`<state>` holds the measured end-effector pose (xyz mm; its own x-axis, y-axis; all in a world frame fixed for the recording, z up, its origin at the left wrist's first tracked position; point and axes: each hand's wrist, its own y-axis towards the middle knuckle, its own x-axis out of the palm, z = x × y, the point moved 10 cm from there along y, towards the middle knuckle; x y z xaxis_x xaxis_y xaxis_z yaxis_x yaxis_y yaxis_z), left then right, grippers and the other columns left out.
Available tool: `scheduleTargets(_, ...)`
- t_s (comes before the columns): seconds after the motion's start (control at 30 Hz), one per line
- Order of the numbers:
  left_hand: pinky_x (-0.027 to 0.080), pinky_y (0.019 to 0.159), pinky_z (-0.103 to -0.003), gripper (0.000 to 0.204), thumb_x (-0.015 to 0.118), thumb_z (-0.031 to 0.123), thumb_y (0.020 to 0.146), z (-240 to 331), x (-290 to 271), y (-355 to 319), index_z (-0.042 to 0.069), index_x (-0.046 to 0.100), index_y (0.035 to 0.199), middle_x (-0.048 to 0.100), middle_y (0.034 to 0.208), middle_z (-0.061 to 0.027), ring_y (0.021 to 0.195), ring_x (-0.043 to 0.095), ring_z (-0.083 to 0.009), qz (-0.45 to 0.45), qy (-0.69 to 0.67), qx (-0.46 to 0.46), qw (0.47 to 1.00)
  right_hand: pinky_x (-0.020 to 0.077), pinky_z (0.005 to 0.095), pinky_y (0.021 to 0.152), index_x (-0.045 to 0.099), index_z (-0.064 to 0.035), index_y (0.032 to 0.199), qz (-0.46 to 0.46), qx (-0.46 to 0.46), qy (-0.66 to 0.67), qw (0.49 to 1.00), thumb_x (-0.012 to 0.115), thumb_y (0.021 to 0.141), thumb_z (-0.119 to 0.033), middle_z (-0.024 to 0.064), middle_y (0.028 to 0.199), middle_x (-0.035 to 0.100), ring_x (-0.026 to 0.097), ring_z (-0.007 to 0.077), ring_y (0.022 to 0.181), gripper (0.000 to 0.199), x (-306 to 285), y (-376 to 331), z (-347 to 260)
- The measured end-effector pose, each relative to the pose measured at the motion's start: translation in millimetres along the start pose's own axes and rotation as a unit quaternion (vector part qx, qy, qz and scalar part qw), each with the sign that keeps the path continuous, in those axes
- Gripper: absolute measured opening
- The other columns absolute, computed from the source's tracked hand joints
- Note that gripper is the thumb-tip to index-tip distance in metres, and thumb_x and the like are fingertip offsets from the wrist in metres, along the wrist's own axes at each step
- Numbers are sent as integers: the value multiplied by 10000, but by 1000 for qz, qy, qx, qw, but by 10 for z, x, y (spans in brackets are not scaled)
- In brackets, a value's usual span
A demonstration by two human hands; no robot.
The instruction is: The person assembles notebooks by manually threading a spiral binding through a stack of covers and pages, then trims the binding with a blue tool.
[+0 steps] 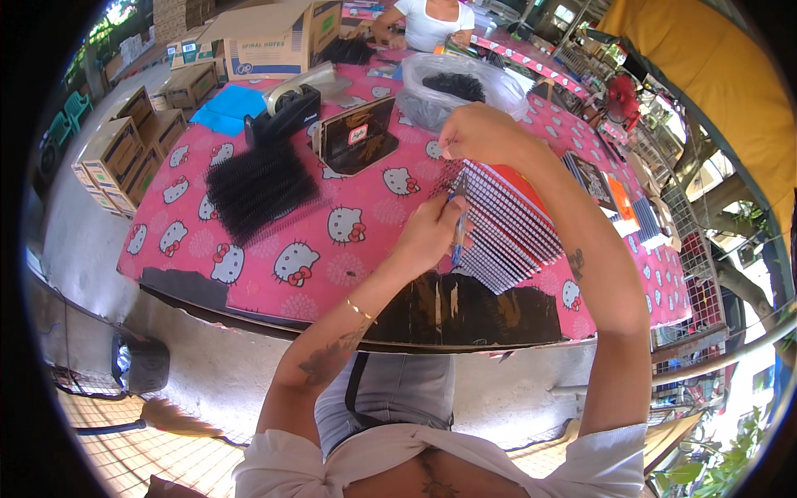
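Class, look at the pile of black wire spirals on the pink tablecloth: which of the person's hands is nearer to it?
Left. The left hand works just right of the pile of black wire spirals; the right hand is farther right, atop the stack of notebooks.

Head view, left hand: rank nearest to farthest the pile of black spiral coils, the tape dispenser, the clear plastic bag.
From the left hand:
1. Pile of black spiral coils, on the pink tablecloth to the hand's left.
2. Clear plastic bag, up the table, behind the right hand.
3. Tape dispenser, far left, beyond the coils.
The last two are fairly close; the bag looks slightly nearer.
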<state>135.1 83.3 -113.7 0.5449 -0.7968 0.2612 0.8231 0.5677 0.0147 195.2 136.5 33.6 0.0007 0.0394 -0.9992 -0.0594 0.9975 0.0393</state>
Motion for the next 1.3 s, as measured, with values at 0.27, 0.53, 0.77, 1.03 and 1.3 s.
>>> scheduleTargets(0.27,536,515,-314,417,428,391,1032,67,6,161,-10,530,1085,650,851,-101,681,683,-191,-23,30,14,999,543,372,759,762,-97,925,-93,43,-62,993,749,735,-199,92,937,742,706,277,869,216,148,10,19)
scheduleTargets(0.53,528,506,-304,389,433,371,1032,-59,53,-27,-6,524,1064,638,808,-86,656,668,-174,-20,91,48,994,523,449,726,724,-85,834,60,-38,41,997,634,789,-208,150,838,708,677,349,817,159,60,58,-61)
scheduleTargets(0.77,569,584,-329,393,428,365,1026,-55,-100,118,-8,542,1077,663,885,-100,742,703,-200,1,54,4,999,510,476,711,724,-93,856,-28,25,-118,992,619,824,-255,151,822,701,671,357,822,195,179,54,-148)
scheduleTargets(1.03,552,541,-309,316,420,293,1035,6,-3,40,-8,517,1025,624,791,-93,682,682,-179,-21,82,5,996,520,479,750,741,-96,880,-58,65,-103,991,711,803,-355,161,876,711,682,351,871,272,305,5,52)
scheduleTargets(1.3,550,538,-310,379,401,339,1038,-81,-77,91,-11,536,1089,658,854,-105,703,693,-189,1,84,22,996,529,480,800,746,-74,927,-138,55,-130,980,788,742,-352,177,971,713,680,366,951,337,406,52,-59)
